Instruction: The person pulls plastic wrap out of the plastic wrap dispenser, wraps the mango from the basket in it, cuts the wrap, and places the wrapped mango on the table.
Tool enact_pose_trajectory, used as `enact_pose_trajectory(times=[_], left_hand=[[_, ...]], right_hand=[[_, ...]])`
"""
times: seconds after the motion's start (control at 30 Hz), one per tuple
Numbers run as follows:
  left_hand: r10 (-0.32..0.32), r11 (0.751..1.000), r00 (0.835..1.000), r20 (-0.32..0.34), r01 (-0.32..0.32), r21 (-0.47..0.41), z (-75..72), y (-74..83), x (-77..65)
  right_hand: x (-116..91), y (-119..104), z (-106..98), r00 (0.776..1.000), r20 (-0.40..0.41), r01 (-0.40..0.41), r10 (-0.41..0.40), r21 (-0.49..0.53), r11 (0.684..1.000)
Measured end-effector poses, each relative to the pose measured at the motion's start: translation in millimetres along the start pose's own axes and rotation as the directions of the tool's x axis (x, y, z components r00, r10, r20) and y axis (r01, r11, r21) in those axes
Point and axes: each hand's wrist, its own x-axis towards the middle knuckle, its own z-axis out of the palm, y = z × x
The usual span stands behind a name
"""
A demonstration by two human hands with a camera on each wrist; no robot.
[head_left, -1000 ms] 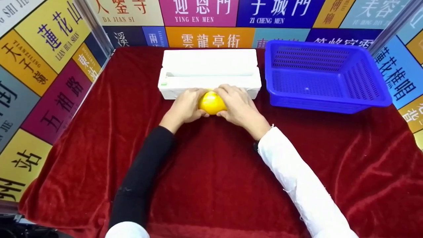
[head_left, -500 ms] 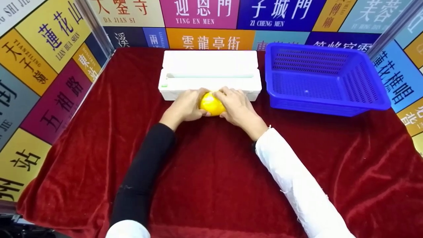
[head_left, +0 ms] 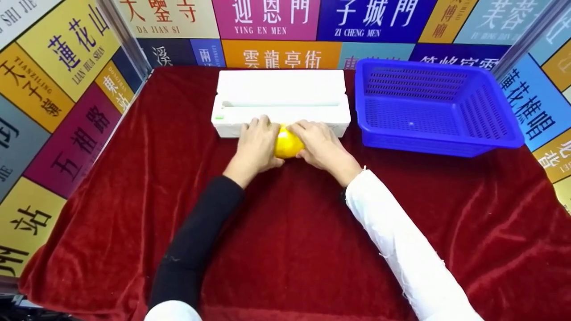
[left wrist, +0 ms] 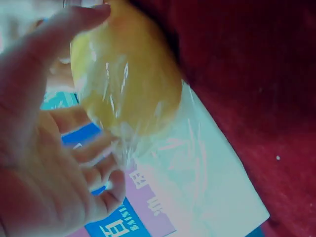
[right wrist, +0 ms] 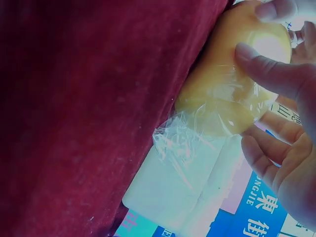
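Note:
A smooth, round yellow fruit (head_left: 289, 143) sits against the front of a white box with a long slot (head_left: 281, 84). Clear plastic film (right wrist: 180, 138) covers part of the fruit and bunches at its side towards the box. My left hand (head_left: 256, 145) holds the fruit's left side; in the left wrist view its thumb lies on the fruit (left wrist: 133, 69), with curled fingers by the gathered film (left wrist: 128, 148). From the right, my right hand (head_left: 322, 145) grips the fruit, thumb (right wrist: 266, 69) pressed on its surface. The fruit's far side is partly hidden by fingers.
A blue plastic basket (head_left: 437, 145) stands right of the white box. Dark red cloth (head_left: 285, 249) covers the table, and panels with printed characters (head_left: 281, 53) rise behind and on both sides.
My left hand has shifted its hold: its fingers now lie farther forward along the fruit's side, and its forearm has swung slightly right. My right hand keeps its grip, and the fruit hardly moves.

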Motion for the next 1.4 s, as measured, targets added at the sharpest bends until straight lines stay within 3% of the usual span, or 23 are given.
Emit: enact_pose_trajectory(times=[0.2, 0.4, 0.7, 0.93, 1.17, 1.4], left_hand=[[0.027, 0.994, 0.996, -0.087, -0.018, 0.108, 8.4, 4.0, 0.2], [0.054, 0.997, 0.991, -0.119, -0.047, 0.065, 4.8, -3.2, -1.8], [0.035, 0.994, 0.999, -0.031, -0.039, -0.106, -4.0, -14.7, -5.0], [0.074, 0.984, 0.997, -0.025, -0.077, -0.163, -7.3, -18.5, -3.9], [0.049, 0.975, 0.999, -0.016, -0.051, -0.216, -5.3, -19.3, -2.9], [0.041, 0.961, 0.999, 0.023, -0.033, -0.275, -5.3, -19.0, 1.0]], right_hand=[[1, 1, 2, 1.000, 0.003, 0.002, -0.002, 0.009, 1.000], [-2, -3, 1, 1.000, -0.012, -0.003, 0.003, 0.018, 1.000], [-5, -22, 2, 0.998, -0.003, -0.055, 0.055, -0.072, 0.996], [-3, -23, 2, 0.999, -0.017, -0.051, 0.049, -0.156, 0.986], [-1, -20, 2, 0.997, -0.072, -0.026, 0.015, -0.157, 0.987], [1, -14, 0, 1.000, -0.020, -0.022, 0.020, -0.134, 0.991]])
